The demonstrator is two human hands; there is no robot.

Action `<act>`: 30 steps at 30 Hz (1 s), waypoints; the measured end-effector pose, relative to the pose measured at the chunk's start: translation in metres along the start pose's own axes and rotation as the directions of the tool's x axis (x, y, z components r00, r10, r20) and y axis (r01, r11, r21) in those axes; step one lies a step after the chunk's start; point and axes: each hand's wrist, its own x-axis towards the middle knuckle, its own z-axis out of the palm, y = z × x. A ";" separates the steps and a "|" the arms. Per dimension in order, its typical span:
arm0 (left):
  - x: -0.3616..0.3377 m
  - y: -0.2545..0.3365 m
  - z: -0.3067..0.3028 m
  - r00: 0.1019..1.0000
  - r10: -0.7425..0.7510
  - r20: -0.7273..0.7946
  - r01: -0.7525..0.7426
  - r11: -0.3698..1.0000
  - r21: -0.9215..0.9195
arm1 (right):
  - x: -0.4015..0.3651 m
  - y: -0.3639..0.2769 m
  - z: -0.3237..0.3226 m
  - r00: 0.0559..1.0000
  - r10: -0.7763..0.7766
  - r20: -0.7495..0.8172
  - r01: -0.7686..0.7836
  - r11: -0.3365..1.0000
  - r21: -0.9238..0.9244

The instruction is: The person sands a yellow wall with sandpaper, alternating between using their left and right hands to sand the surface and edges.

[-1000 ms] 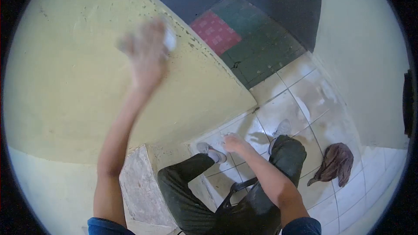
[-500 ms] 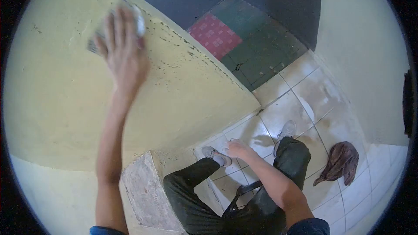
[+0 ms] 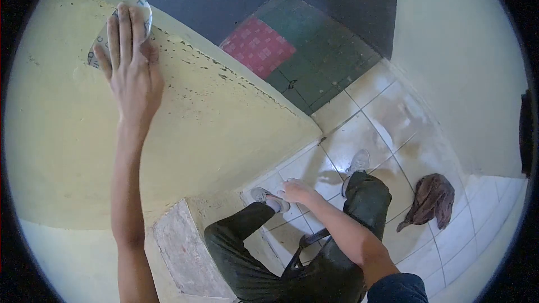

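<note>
My left hand (image 3: 133, 64) lies stretched over a sheet of sandpaper (image 3: 101, 50) and presses it to the yellow wall (image 3: 224, 129), close to the wall's top edge. Printed letters show on the pale back of the sheet, and its right side curls up. The wall paint is chipped and pitted along the edge beside the hand. Low over the tiled floor, my right hand (image 3: 297, 192) is closed, fingers curled inward. Whether anything is inside it I cannot make out.
A crumpled brown cloth (image 3: 429, 202) lies on the white floor tiles (image 3: 359, 129) at the right. My legs (image 3: 359, 213) are below, beside a rough concrete block (image 3: 188, 247). Past the wall edge are green tiles (image 3: 325, 50) with a pink patch (image 3: 258, 47).
My left hand and the sandpaper have shifted left and slightly up along the wall. The view has turned a little, and my right hand stays closed and low.
</note>
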 end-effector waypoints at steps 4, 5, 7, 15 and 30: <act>-0.047 0.055 0.019 0.919 0.053 0.390 -0.024 0.997 -0.079 | -0.006 -0.009 -0.008 0.999 -0.010 -0.049 0.008 0.999 -0.048; -0.075 0.081 0.028 0.803 0.113 0.585 -0.005 0.983 -0.183 | -0.005 -0.008 -0.004 0.998 -0.018 -0.054 0.015 0.999 -0.048; -0.128 0.113 0.045 0.736 0.377 0.563 -0.106 0.885 -0.453 | 0.004 0.002 0.001 0.997 -0.030 -0.073 0.026 0.998 -0.061; -0.053 0.027 0.014 0.935 0.151 0.320 -0.088 0.975 -0.203 | -0.009 -0.008 -0.027 0.995 0.022 -0.099 -0.021 1.000 0.011; -0.137 0.121 0.032 0.842 0.384 0.378 -0.152 0.841 -0.519 | 0.005 -0.016 -0.050 0.964 -0.045 -0.260 0.133 0.934 0.332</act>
